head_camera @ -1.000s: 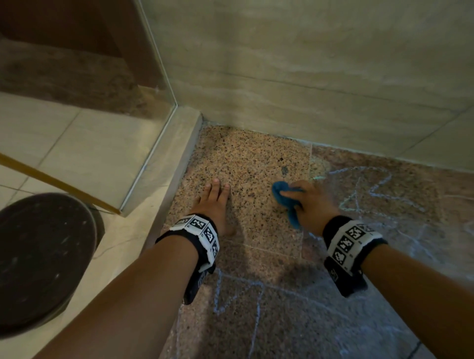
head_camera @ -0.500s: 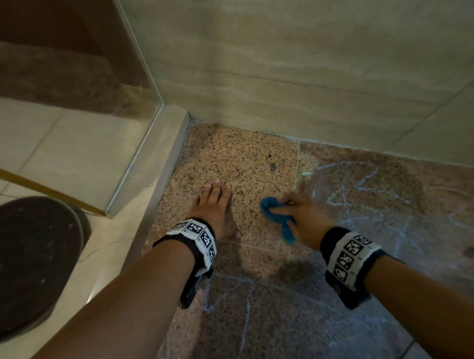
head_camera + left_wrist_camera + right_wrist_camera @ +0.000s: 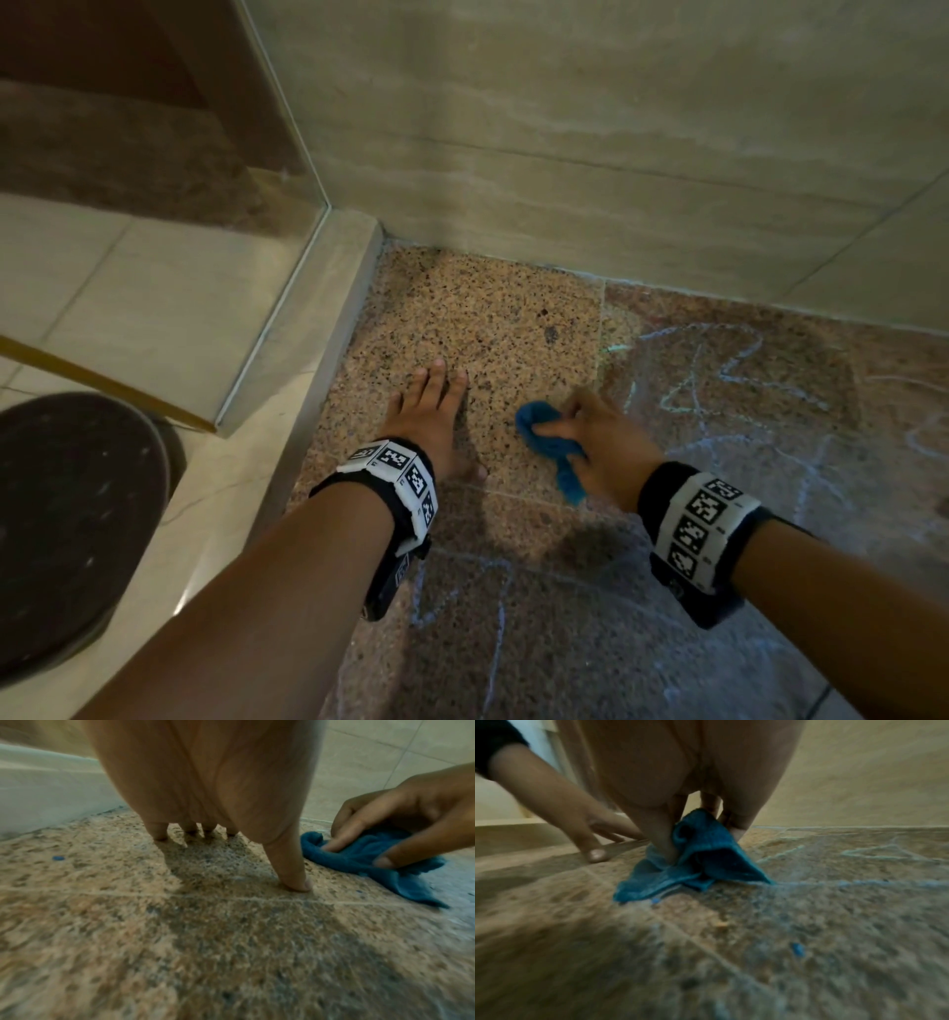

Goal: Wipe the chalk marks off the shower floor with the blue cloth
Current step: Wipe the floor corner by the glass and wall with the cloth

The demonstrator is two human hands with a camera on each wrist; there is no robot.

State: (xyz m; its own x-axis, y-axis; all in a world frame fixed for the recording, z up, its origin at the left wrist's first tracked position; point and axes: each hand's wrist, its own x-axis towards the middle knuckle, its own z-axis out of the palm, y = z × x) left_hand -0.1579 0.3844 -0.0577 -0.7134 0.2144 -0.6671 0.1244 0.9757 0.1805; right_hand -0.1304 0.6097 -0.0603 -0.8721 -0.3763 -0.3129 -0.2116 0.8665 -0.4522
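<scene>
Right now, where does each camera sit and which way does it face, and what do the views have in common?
Head: worn high, looking down at the shower floor corner; both forearms, left hand flat, right hand gripping the blue cloth.
Left wrist: low, looking along the left palm at fingertips pressed on the floor; right hand and cloth at right.
Right wrist: low, looking along the right hand pinching the cloth; left hand at left, chalk marks ahead.
Shared: all three show both hands and the cloth.

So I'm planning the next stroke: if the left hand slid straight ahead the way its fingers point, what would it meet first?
Probably only bare granite floor, then the beige wall. The left hand lies flat, fingers pointing at the corner.
</scene>
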